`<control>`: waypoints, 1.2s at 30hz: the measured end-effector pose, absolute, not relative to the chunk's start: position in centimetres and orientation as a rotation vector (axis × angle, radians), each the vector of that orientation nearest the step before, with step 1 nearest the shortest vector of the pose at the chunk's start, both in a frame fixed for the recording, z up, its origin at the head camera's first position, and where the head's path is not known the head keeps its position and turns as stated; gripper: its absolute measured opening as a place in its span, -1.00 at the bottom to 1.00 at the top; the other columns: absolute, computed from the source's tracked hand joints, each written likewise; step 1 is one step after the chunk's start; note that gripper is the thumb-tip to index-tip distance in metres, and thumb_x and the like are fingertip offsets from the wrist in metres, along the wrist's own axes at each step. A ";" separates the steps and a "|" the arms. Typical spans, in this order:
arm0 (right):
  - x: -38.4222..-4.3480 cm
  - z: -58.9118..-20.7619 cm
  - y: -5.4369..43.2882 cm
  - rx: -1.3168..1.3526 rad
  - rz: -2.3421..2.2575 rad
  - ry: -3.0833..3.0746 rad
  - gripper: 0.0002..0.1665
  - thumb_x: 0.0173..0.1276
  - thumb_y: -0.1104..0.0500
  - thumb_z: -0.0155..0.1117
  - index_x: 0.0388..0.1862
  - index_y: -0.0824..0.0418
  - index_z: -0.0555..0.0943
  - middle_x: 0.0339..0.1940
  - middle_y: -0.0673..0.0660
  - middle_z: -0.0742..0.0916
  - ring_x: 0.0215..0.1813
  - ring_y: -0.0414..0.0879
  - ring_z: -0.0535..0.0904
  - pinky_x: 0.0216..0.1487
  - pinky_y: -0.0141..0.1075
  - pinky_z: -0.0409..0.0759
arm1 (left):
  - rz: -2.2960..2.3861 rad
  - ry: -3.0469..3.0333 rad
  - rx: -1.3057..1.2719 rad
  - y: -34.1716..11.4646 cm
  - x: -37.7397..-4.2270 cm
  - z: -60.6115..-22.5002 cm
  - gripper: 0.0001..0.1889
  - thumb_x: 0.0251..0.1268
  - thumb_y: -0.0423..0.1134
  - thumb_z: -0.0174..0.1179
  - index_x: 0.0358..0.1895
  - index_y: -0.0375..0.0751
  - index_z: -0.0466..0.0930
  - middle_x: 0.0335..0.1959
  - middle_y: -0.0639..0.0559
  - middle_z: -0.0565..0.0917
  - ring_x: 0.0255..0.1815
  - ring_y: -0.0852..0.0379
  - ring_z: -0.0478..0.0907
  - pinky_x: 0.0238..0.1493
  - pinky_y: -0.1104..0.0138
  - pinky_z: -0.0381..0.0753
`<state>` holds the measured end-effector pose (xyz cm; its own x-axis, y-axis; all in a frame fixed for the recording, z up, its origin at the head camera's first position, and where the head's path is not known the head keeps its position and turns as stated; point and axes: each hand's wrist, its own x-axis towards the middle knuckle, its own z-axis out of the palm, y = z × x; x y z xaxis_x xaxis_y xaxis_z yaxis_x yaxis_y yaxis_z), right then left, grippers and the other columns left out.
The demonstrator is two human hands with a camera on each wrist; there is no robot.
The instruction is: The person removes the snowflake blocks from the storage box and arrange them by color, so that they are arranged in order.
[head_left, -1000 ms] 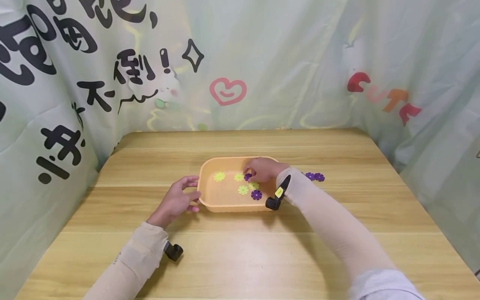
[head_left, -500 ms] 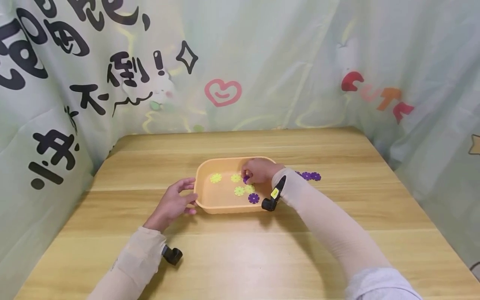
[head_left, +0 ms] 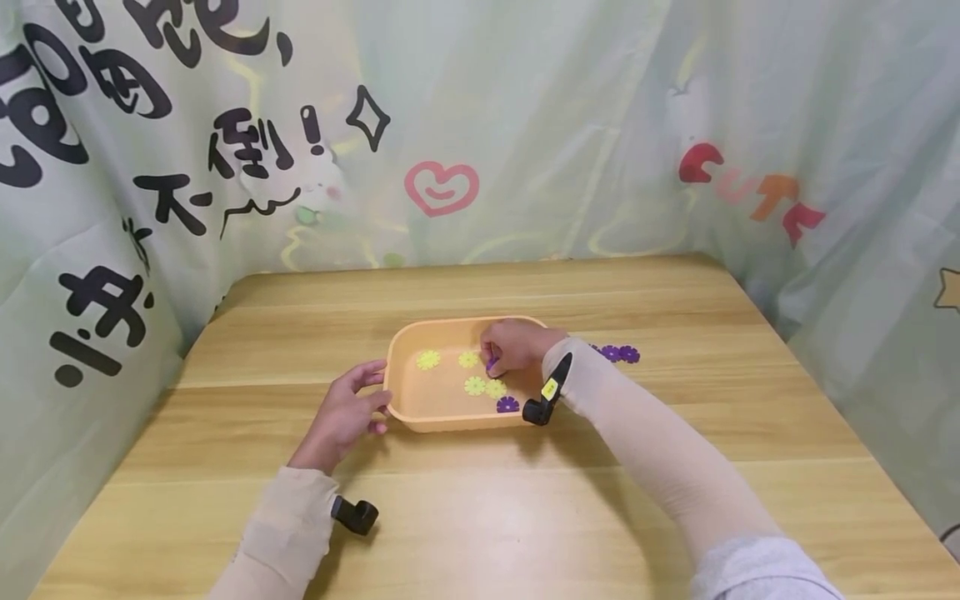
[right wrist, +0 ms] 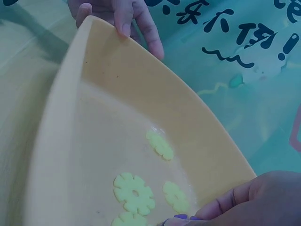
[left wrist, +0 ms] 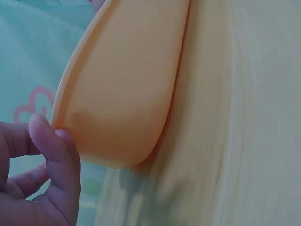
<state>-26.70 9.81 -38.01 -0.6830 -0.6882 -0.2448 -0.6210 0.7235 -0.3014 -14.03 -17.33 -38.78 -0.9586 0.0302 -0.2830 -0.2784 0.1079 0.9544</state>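
The right hand [head_left: 514,343] reaches in from the right over the rectangular, round-cornered orange plastic tray [head_left: 442,396], wrist bent low over its right end, fingers curled downward, thumb and fingertips pinching a purple, notched, flower-shaped plastic disc [head_left: 492,364] just above or against the tray floor — which of the two, I cannot tell. The left hand [head_left: 343,415] comes from the near left and grips the tray's left end, thumb at the rim, other fingers spread along the outside. The tray sits mid-table on the light wooden tabletop [head_left: 517,517].

Compared with a second ago, both hands keep their holds, but the pinched disc is tipped and less of it shows. The second purple disc [head_left: 507,405] lies closer to the near wall, its near edge out of sight. Of four yellow flower-shaped discs [head_left: 475,386], the one nearest it has slid nearer and now lies level with its left neighbour. The purple row [head_left: 611,354] right of the tray — partly behind the beige right sleeve [head_left: 660,442] — stays put.
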 end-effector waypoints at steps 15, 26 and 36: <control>-26.2 -37.5 10.3 -1.026 -0.384 2.546 -0.92 0.34 0.19 0.29 -0.22 0.14 0.59 -0.50 -0.03 0.54 -0.44 -0.18 0.44 -0.40 -0.38 0.44 | 1.914 2.214 -0.297 -16.3 -12.6 -38.8 -0.34 0.30 -0.52 0.13 0.45 -0.15 0.21 0.32 -0.15 0.24 -0.26 0.03 0.47 -0.46 0.34 0.67; -26.0 -37.1 10.8 -1.027 -0.524 2.539 -0.85 0.32 0.18 0.35 -0.16 0.18 0.63 -0.54 -0.03 0.58 -0.50 -0.20 0.43 -0.45 -0.39 0.45 | 2.082 2.184 -0.347 -16.0 -12.0 -40.0 -0.45 0.33 -0.50 0.09 0.38 -0.16 0.30 0.28 -0.16 0.30 -0.27 0.00 0.47 -0.44 0.34 0.69; -26.0 -36.7 11.0 -1.001 -0.523 2.549 -0.71 0.24 0.24 0.42 -0.06 0.24 0.63 -0.40 -0.04 0.66 -0.32 -0.17 0.56 -0.28 -0.38 0.58 | 2.130 2.196 -0.338 -15.9 -11.8 -40.7 -0.50 0.37 -0.49 0.07 0.36 -0.16 0.34 0.29 -0.12 0.32 -0.26 0.03 0.47 -0.50 0.35 0.67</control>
<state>-26.03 10.98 -36.72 -0.6885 -0.7011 -0.1857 -0.5713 0.6820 -0.4567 -11.81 -15.88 -40.68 -0.9738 -0.1127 -0.1974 -0.2008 0.0189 0.9795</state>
